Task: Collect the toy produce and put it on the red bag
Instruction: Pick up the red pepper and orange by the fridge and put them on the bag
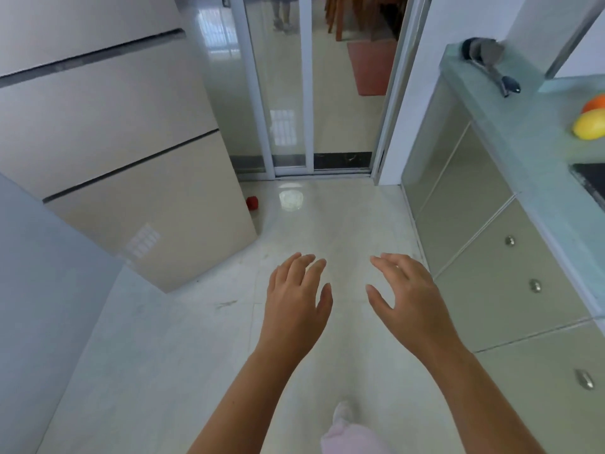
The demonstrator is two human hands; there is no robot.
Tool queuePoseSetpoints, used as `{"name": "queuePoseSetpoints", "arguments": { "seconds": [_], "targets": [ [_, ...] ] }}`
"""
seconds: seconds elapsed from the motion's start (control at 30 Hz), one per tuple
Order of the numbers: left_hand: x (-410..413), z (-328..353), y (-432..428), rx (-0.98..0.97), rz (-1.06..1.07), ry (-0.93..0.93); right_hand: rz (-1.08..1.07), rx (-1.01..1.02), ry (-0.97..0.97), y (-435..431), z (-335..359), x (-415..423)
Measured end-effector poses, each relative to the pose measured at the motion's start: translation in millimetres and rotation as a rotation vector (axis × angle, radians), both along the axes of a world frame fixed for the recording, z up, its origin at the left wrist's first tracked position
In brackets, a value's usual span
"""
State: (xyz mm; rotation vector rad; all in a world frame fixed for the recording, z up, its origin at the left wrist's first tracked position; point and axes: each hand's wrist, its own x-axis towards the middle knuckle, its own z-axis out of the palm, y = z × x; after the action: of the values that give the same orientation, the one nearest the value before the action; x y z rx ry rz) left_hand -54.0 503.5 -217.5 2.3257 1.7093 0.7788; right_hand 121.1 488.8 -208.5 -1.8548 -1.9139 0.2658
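Note:
A small red toy fruit (252, 202) lies on the pale floor against the base of the beige fridge, near the sliding door. A yellow toy lemon (590, 126) and an orange toy fruit (594, 103) behind it sit on the glass countertop at the far right edge. My left hand (296, 301) and my right hand (409, 294) hover side by side over the floor, palms down, fingers relaxed and spread, holding nothing. The red bag is not in view.
The beige fridge (131, 178) stands at left, with a grey panel (42, 290) nearer me. Cabinets with metal knobs (535, 285) line the right under the countertop (510, 126), which bears a dark utensil (491, 65). A glass sliding door (294, 93) is ahead.

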Motion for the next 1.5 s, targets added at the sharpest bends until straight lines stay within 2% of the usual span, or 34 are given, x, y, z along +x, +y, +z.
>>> {"name": "queuePoseSetpoints", "arguments": {
  "seconds": [0.13, 0.33, 0.6, 0.77, 1.13, 1.4, 1.5],
  "targets": [
    [14.6, -1.2, 54.7, -0.024, 0.018, -0.005, 0.011, -0.006, -0.001, 62.9, -4.9, 21.9],
    [2.3, -21.0, 133.8, -0.064, 0.068, -0.001, 0.061, -0.054, 0.001, 147.8, -22.8, 11.4],
    [-20.5, -25.0, 300.4, -0.07, 0.055, -0.006, 0.077, -0.064, -0.042, 316.3, -16.2, -21.0],
    [-36.2, -17.0, 395.3, -0.047, 0.067, -0.011, 0.114, 0.004, -0.049, 419.6, 2.7, -51.4],
    [-23.7, -26.7, 545.8, -0.059, 0.107, 0.02, 0.095, 0.036, 0.061, 569.2, -11.9, -36.5],
    [22.1, -38.3, 668.9, -0.143, 0.28, -0.026, 0.241, 0.022, 0.056, 715.4, -15.7, 10.5],
    [43.8, -35.4, 717.1, -0.17, 0.366, -0.08, 0.371, 0.022, 0.047, 771.7, -7.2, 24.6]
  ]
}}
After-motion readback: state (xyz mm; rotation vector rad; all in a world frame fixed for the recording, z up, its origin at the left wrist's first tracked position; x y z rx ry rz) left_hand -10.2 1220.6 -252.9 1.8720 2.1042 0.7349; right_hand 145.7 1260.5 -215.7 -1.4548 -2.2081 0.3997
